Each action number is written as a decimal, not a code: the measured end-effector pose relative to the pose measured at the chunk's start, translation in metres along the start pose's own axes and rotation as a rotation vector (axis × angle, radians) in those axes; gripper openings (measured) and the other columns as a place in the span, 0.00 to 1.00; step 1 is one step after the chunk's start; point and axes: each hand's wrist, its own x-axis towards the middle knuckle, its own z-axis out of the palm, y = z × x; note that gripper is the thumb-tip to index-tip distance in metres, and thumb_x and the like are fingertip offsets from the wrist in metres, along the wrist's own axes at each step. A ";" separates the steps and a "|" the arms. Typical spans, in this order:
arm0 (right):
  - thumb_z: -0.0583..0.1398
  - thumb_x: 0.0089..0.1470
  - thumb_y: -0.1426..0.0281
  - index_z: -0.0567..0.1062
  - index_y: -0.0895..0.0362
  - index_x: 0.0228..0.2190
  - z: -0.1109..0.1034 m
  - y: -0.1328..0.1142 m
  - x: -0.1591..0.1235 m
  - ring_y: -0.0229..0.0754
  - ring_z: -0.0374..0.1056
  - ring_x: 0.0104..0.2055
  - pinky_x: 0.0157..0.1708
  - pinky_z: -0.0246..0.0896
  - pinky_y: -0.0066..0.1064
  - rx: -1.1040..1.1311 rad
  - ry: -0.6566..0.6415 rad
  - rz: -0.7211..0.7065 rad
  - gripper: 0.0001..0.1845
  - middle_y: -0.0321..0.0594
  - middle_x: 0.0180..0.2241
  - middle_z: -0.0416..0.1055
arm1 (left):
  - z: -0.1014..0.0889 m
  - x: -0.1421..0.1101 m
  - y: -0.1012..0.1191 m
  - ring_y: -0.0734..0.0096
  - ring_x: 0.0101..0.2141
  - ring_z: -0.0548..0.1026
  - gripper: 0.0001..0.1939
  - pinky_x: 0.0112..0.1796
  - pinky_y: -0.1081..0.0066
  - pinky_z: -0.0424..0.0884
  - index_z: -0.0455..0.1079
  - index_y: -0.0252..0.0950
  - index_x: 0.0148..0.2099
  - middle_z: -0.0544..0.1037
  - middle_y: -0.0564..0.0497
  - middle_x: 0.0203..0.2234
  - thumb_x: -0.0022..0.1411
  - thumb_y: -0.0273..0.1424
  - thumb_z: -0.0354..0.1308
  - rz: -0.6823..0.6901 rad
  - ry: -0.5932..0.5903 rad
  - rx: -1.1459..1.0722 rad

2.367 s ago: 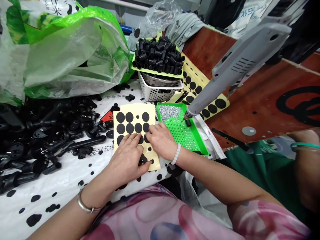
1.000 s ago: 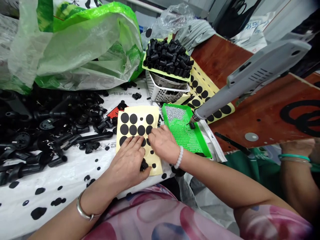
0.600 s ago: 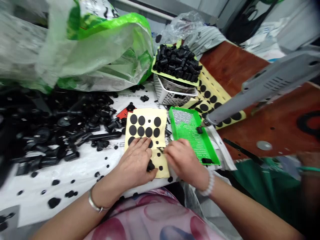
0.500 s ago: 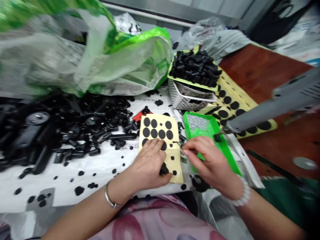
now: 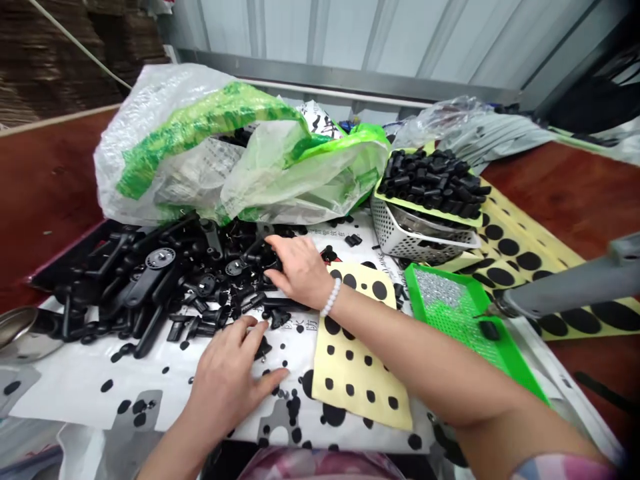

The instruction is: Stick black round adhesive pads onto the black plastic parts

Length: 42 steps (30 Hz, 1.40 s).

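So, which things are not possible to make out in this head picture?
All in the head view:
Right hand: any grip is unclear; dark fingertip surroundings blend with the black parts.
Yellow sheet: its middle is hidden by the right forearm.
White basket: contents mostly covered by the black tubes and their tray.
Gray tool: back end cut off by the right edge.
Silver bits: too small to count.
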 end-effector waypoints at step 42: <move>0.63 0.43 0.70 0.73 0.57 0.24 -0.087 -0.013 -0.093 0.35 0.61 0.31 0.38 0.56 0.32 1.329 -0.170 0.905 0.04 0.33 0.27 0.68 | -0.015 0.052 0.048 0.81 0.14 0.65 0.27 0.17 0.79 0.60 0.58 0.36 0.54 0.74 0.59 0.21 0.56 0.38 0.62 -0.622 -0.205 -1.347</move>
